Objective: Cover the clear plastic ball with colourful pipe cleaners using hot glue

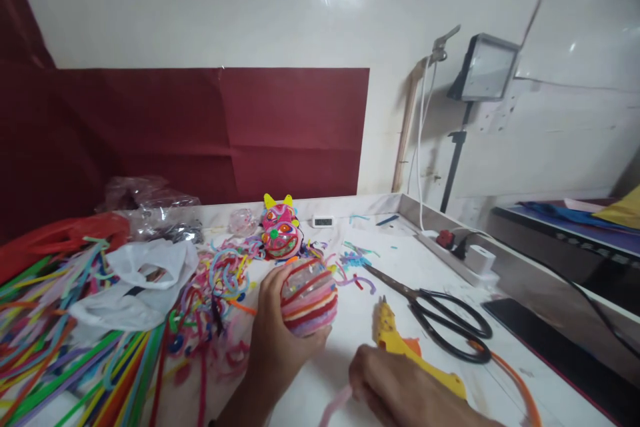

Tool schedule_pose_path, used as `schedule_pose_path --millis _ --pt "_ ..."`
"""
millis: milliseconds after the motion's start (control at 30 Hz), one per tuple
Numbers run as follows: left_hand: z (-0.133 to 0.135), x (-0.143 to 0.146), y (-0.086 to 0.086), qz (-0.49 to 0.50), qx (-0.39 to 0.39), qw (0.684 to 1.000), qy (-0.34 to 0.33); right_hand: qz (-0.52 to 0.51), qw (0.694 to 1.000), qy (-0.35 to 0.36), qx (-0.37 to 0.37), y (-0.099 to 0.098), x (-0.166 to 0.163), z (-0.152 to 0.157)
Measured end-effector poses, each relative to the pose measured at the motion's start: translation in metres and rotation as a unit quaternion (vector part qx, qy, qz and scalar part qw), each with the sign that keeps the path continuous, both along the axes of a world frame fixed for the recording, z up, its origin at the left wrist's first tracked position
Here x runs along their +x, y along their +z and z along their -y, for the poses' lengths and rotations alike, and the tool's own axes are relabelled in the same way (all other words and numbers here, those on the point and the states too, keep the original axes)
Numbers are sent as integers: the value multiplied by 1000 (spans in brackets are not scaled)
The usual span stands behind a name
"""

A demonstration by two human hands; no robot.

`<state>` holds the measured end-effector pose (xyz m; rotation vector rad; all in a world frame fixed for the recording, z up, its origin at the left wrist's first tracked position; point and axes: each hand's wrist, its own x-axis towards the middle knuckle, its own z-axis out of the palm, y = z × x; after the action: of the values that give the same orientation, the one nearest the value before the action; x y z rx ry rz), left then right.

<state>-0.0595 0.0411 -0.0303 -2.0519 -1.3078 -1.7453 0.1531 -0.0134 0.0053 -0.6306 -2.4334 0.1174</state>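
My left hand (273,330) is wrapped round a clear ball (309,298) banded with red, pink, white and purple pipe cleaners, held just above the white table (350,340). My right hand (400,390) sits low at the front, fingers closed in a pinch on a pink pipe cleaner (336,405) that trails off to the left. A yellow glue gun (400,347) lies on the table just beyond my right hand. Two finished pink decorated balls with faces (281,230), the rear one with yellow ears, stand behind the held ball.
Large black-handled scissors (440,310) lie right of the glue gun. Several loose coloured pipe cleaners (75,347), a white plastic bag (135,287) and a red bag (60,233) fill the left. A power strip (465,257), a small lamp on a stand (485,70) and a dark red backdrop (200,127) stand behind.
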Motion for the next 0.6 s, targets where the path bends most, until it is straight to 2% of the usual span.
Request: schedule_pose_path --millis 100,233,333,467,600 --pt "2 -1 1 -22 3 1000 -8 -81 995 -18 47 25 11 0" --pt "3 2 0 -49 28 998 14 -141 978 -71 138 38 14 -15" --pt "3 2 0 -61 26 997 29 -138 969 -93 181 39 12 -27" --pt "2 -1 -1 -97 36 994 34 -85 965 -114 220 36 9 -35" --pt "3 -2 -1 -108 25 993 34 -63 960 -95 256 30 7 -39"
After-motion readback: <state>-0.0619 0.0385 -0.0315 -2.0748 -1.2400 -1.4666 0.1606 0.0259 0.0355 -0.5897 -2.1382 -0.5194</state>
